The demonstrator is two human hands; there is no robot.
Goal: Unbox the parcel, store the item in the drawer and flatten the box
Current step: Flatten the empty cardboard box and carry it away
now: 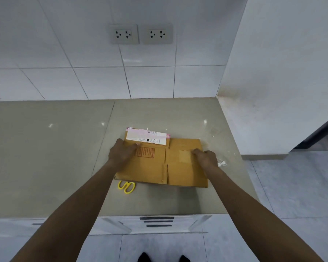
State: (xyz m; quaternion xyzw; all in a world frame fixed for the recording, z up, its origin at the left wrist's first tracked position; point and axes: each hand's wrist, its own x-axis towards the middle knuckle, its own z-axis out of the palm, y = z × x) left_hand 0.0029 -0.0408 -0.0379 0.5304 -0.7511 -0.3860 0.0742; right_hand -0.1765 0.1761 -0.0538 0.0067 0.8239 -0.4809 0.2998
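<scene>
Box [160, 163] lies collapsed and flat on the grey desk [45, 148], near the middle-right, its white shipping label [146, 138] on the far flap; item not in view, so by my read it is already stored and this is the final flattening step. Going left to right: wide bare desk surface on the left, plenty of room to slide that way; yellow scissors [126, 187] lie just beside the box's near-left corner, blades tucked under the cardboard, handles sticking out. Left hand [122, 152] rests palm-down on the box's left panel, fingers spread flat, pressing, likely to pin the folds. Right hand [206, 155] sits on the right panel near the tape patch [185, 156], fingers bent with knuckles up; pressing or pinching, cannot tell. Right of the box, small white scraps [222, 163] lie close to the desk's right edge, so little room there. Near desk edge is well apart from the box; closed drawer fronts [156, 222] below it.
</scene>
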